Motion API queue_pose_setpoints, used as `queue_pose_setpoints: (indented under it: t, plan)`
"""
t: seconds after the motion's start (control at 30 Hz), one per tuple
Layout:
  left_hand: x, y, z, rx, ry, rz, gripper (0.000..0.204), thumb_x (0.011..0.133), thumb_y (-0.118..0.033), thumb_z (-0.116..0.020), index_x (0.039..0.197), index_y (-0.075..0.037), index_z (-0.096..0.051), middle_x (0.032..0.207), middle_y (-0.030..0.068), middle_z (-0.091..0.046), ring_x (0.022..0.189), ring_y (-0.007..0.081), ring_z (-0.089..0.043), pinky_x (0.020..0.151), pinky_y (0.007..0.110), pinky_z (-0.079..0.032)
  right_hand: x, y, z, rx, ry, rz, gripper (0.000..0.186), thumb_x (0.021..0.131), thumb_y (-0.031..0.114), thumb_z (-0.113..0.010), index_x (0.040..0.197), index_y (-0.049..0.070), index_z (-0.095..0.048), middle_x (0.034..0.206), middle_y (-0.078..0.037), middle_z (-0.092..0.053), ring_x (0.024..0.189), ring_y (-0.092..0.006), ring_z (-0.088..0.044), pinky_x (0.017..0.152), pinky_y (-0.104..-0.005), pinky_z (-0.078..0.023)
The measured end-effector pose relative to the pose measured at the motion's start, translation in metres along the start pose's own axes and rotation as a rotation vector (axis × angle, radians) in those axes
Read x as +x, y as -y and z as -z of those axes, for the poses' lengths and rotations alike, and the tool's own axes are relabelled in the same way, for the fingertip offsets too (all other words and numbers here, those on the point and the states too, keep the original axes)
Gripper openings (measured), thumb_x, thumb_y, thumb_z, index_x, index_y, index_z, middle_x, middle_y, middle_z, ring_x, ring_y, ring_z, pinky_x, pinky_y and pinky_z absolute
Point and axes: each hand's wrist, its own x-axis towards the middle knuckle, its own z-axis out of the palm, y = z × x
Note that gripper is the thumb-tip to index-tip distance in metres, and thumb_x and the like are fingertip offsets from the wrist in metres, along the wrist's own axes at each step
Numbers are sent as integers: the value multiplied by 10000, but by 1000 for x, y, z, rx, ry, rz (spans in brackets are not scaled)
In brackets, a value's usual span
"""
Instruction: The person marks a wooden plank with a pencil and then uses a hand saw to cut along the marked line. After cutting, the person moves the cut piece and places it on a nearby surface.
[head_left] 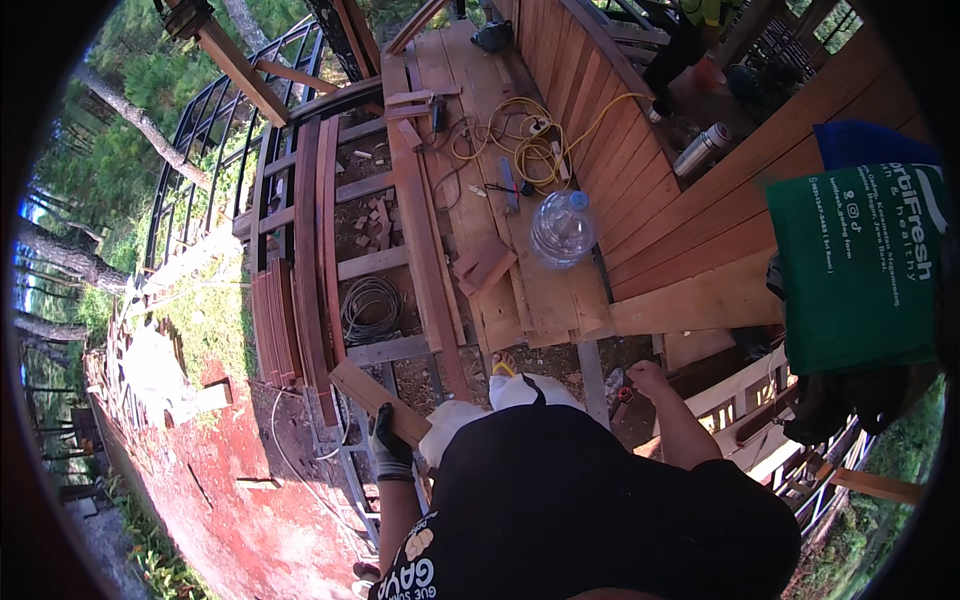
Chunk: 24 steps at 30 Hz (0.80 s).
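My left hand, in a grey and black glove, grips a short wooden board beside my left leg. The board slants, its far end pointing up and to the left. On the other side of my body, my bare right hand is curled closed over the gap by the metal joists. Whatever it may hold is too small to make out. Close to its fingers is a small red and black object; I cannot tell whether the hand touches it.
Planks and open joists lie ahead. On the decking are a large clear water bottle, a yellow cable and wood offcuts. Coiled wire sits between joists. A green bag and steel flask are right; another person stands beyond.
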Motion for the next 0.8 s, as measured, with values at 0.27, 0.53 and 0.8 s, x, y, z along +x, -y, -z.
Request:
queue_pose_setpoints:
  t: [0.27, 0.53, 0.8]
  plan:
    - [34, -58, -57, 114, 67, -21, 289, 847, -187, -684, 1090, -62, -592, 922, 61, -629, 858, 230, -642, 787, 376, -543, 43, 49, 4, 458, -190, -14, 130, 885, 183, -614, 829, 67, -633, 669, -27, -588, 536, -100, -549, 443, -268, -429]
    - [110, -45, -126, 118, 208, 269, 325, 841, -268, -688, 1067, -55, -592, 903, 82, -632, 838, 263, -646, 777, 418, -552, 75, -137, -83, -40, -178, 229, 174, 893, 182, -573, 739, 107, -600, 595, -24, -556, 493, -132, -533, 424, -279, -395]
    - [191, -90, -184, 225, 253, 185, 263, 857, -212, -681, 1071, -77, -611, 918, 52, -632, 846, 235, -632, 796, 377, -527, 13, 45, -114, 8, -110, -88, 307, 816, 314, -639, 942, 39, -691, 720, -93, -670, 608, -194, -658, 550, -356, -524]
